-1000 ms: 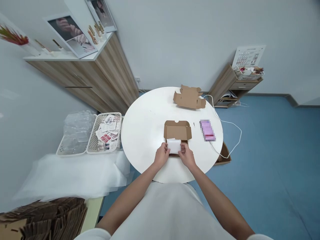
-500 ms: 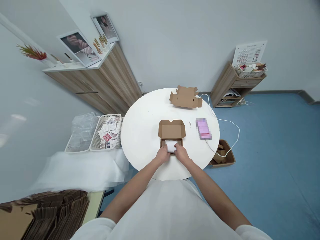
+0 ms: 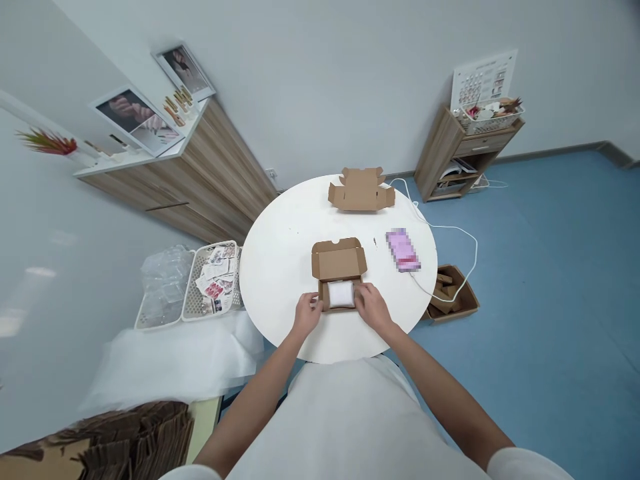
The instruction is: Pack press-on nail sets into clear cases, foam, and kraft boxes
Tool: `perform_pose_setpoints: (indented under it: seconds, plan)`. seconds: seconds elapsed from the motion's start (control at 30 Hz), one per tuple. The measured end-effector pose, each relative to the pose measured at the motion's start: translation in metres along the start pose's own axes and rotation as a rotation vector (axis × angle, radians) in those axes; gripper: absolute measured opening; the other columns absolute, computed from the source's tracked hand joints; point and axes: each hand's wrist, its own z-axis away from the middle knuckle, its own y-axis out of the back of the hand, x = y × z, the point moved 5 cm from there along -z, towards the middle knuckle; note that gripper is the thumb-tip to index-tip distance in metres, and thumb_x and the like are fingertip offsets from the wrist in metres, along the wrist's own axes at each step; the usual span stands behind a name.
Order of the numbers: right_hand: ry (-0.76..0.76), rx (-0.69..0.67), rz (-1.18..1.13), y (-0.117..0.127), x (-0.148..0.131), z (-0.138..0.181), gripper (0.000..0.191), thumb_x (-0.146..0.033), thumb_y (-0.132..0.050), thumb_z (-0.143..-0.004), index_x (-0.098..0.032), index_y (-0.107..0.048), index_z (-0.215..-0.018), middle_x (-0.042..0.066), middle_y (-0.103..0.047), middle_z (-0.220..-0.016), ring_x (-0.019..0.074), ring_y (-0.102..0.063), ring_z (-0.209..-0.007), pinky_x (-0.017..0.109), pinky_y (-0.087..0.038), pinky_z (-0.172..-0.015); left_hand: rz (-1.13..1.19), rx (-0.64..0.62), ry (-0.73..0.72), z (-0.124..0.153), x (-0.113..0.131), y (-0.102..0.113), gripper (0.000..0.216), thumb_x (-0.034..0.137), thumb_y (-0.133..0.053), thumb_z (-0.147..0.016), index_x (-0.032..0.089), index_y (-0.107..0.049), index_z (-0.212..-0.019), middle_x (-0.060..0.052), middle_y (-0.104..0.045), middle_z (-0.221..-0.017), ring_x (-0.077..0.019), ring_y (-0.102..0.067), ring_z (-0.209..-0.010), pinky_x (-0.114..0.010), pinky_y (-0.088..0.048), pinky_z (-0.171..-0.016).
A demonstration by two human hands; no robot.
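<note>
A small brown cardboard box stands on the white round table with its lid raised away from me. Inside it lies a white wrapped packet. At the box's left wall, my left hand has its thumb and fingers apart, the tips beside the front left corner. My right hand is bent over the right wall, fingertips at its edge beside the packet; they look closed on the cardboard.
Farther back lies an unfolded cardboard box. A pixelated purple phone-like object with a white cable is at the right. Baskets of cards and clear plastic packaging stand left, near white sheets and stacked cardboard. A carton sits on the floor.
Both hands have left the white packet and moved apart to the box's two side walls. The packet now shows fully inside the box. The view has shifted slightly.
</note>
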Motion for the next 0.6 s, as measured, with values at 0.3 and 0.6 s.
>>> perform_pose_setpoints:
  seconds: [0.3,0.6]
  plan:
    - [-0.647,-0.066,-0.605,0.027,0.081,-0.035,0.050,-0.057,-0.040,-0.072,-0.017,-0.060,-0.095,0.008,-0.062,-0.093,0.0144,-0.050,-0.067,0.027,-0.039,-0.060,0.362,-0.057,0.360,-0.047,-0.010,0.031,0.049,0.056,-0.040,-0.076,0.015,-0.053,-0.100,-0.014,-0.053,-0.113,-0.0209,-0.055,-0.097,-0.032,-0.046,-0.076]
    - [-0.646,-0.249,-0.701,0.028,0.044,-0.084,0.060,-0.067,-0.030,-0.071,-0.022,-0.060,-0.099,0.003,-0.058,-0.103,0.0130,-0.045,-0.065,0.026,-0.036,-0.059,0.521,-0.231,0.371,-0.060,0.020,0.013,0.069,0.067,-0.024,-0.075,0.016,-0.047,-0.113,-0.012,-0.044,-0.127,-0.0238,-0.045,-0.112,-0.034,-0.042,-0.086]
